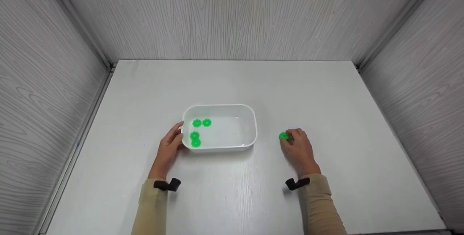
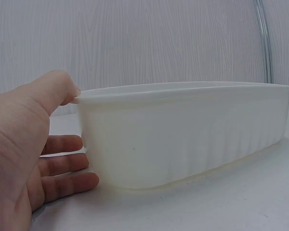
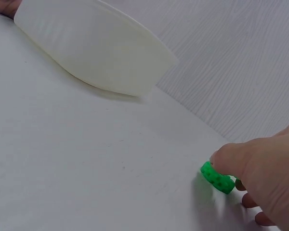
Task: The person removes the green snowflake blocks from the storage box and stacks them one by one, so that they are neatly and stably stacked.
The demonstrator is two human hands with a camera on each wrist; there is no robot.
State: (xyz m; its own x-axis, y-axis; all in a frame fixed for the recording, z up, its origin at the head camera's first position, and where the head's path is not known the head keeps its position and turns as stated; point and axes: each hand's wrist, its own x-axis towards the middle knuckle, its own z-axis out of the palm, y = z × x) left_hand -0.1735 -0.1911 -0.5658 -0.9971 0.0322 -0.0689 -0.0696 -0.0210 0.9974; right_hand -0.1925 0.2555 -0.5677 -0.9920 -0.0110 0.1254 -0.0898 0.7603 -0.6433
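A white rectangular plastic tub (image 1: 219,149) stands on the table, with several green flower-shaped pieces (image 1: 197,123) lying in its left part. At the tub's left end, my left hand (image 1: 169,148) holds the rim. In the left wrist view the thumb (image 2: 62,89) bends onto the rim, while the lower fingers (image 2: 70,186) lie by the outer wall. To the right of the tub, my right hand (image 1: 299,148) pinches another green flower-shaped piece (image 3: 216,179) between thumb and fingers, low over the table. Part of that piece is hidden by the hand.
The white table (image 1: 232,82) is bounded by a wood-grain back panel (image 1: 232,17) and side panels (image 1: 54,82). Dark straps (image 1: 166,185) sit round both wrists over tan sleeves.
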